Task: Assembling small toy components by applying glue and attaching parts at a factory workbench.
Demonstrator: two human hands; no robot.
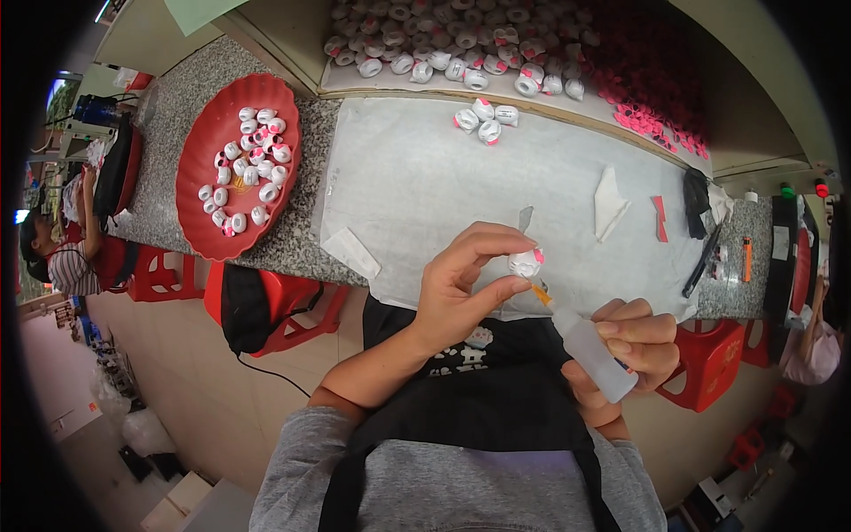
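Observation:
Between the thumb and fingers of my left hand (448, 282) is a small white figurine head (525, 263) with a pink bow-like part. My right hand (645, 344) is wrapped round a translucent white squeeze bottle (587, 348), tilted with its orange-yellow nozzle (542, 294) pointing up at the head's lower edge. I cannot tell whether the nozzle touches it. Both hands are above the near edge of a white paper sheet (425, 195) covering the tabletop.
A red scalloped tray (197, 229) of similar heads stands left. Several more heads (489, 131) sit at the sheet's far edge, below a shelf piled with heads (474, 80) and pink pieces (660, 129). Paper scraps (610, 204) and an orange pen-like tool (747, 259) lie right. Red stools (709, 363) stand below.

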